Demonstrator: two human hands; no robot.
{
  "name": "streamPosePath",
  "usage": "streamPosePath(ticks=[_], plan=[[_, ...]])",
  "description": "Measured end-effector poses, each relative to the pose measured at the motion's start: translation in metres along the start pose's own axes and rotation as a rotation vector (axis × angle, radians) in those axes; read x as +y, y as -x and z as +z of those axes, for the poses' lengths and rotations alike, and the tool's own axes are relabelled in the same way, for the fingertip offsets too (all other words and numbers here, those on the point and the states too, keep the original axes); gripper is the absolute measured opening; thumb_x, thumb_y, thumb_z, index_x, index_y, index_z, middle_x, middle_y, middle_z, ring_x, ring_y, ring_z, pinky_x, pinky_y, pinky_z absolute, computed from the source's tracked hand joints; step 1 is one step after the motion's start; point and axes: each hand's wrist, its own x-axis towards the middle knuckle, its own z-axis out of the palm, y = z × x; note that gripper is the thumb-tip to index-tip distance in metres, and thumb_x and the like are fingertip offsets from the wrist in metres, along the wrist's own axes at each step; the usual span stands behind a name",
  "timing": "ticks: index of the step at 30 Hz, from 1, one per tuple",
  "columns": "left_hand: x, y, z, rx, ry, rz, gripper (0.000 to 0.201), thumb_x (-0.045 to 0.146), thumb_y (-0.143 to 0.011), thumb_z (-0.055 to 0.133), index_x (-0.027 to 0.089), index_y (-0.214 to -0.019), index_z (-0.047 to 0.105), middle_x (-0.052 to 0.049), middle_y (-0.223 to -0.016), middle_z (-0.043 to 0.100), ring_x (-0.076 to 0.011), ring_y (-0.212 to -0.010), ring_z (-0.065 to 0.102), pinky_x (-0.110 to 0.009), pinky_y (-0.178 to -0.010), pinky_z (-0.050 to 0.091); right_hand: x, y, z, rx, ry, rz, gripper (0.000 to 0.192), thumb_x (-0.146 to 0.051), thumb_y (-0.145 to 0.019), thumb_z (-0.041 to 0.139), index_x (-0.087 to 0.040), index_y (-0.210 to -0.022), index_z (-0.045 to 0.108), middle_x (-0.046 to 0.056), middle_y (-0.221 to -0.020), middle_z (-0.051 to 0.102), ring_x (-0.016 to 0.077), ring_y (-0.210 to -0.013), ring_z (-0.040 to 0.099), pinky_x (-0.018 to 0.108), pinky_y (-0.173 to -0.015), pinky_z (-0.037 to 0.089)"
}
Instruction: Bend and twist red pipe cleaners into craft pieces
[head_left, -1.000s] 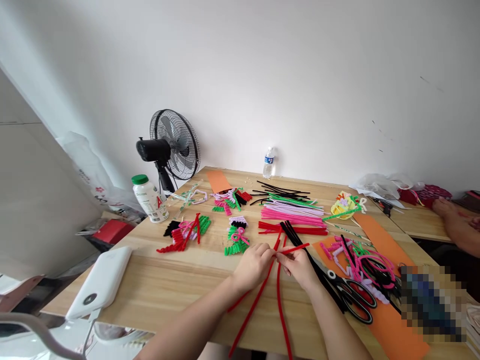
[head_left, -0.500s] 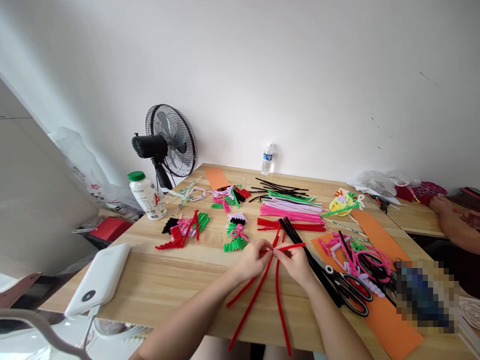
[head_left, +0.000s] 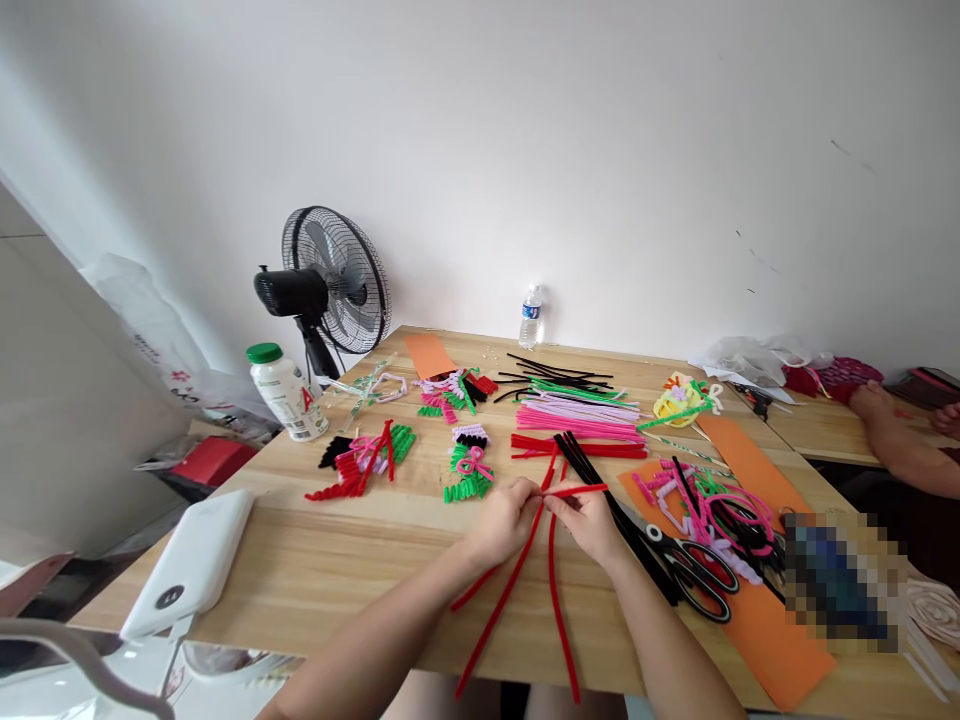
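Observation:
Both my hands meet over the front middle of the table, pinching a red pipe cleaner (head_left: 581, 490) whose free end sticks out to the right. My left hand (head_left: 506, 522) is closed at its left end, with the fingertips partly hidden. Thumb and finger of my right hand (head_left: 589, 525) grip it close beside the left fingertips. Under the hands, several long red pipe cleaners (head_left: 504, 620) lie spread toward the table's front edge. Just behind are bundles of red, pink (head_left: 577, 418), lilac and green pipe cleaners. A black bundle (head_left: 600, 490) runs diagonally beside my right hand.
Scissors (head_left: 694, 570) lie on orange paper (head_left: 780, 640) at right. Coiled pipe-cleaner pieces (head_left: 469, 465) sit left of the bundles. A white bottle (head_left: 285, 395), power bank (head_left: 191, 560) and fan (head_left: 337, 280) stand left; a water bottle (head_left: 530, 318) is behind. Another person's arm (head_left: 900, 445) rests far right.
The view has shifted slightly, so everything sits a little further left. My hands stay together on the red pipe cleaner, with only slight finger movement.

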Motion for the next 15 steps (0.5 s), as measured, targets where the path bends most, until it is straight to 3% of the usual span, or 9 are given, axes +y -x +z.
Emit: streamPosePath(ticks=[5,12,15], plan=[[-0.0025,-0.0024,-0.0005,-0.091,0.209,-0.171,0.021,0.028,-0.084,0.042,0.015,-0.075,0.055,-0.002,-0.067,0.058,-0.0141,-0.063,0.052,-0.024,-0.058,0.04,0.0022,0.001,0.0029,0.01,0.038,-0.08,0.016,-0.032,-0.078,0.062,-0.019,-0.079,0.07,0.007,-0.076,0.069,0.021,-0.074,0.063,0.033,-0.069,0.051],[-0.0034,0.0031,-0.0016,-0.041,-0.183,0.076,0.015,0.021,-0.081,0.044,0.017,-0.09,0.055,-0.005,-0.077,0.06,-0.0162,-0.067,0.054,-0.027,-0.062,0.039,0.0063,-0.0024,0.0028,0.032,-0.031,0.012,0.02,-0.036,-0.075,0.064,-0.016,-0.074,0.069,0.005,-0.07,0.068,0.0184,-0.066,0.062,0.029,-0.062,0.049],[-0.0037,0.0035,-0.0021,-0.031,-0.185,0.103,0.016,0.02,-0.083,0.041,0.018,-0.088,0.055,-0.005,-0.078,0.06,-0.0161,-0.067,0.055,-0.026,-0.062,0.039,0.0064,-0.0025,0.0027,0.03,-0.064,0.048,0.022,-0.037,-0.074,0.064,-0.016,-0.074,0.068,0.004,-0.067,0.067,0.0173,-0.063,0.061,0.028,-0.06,0.049]])
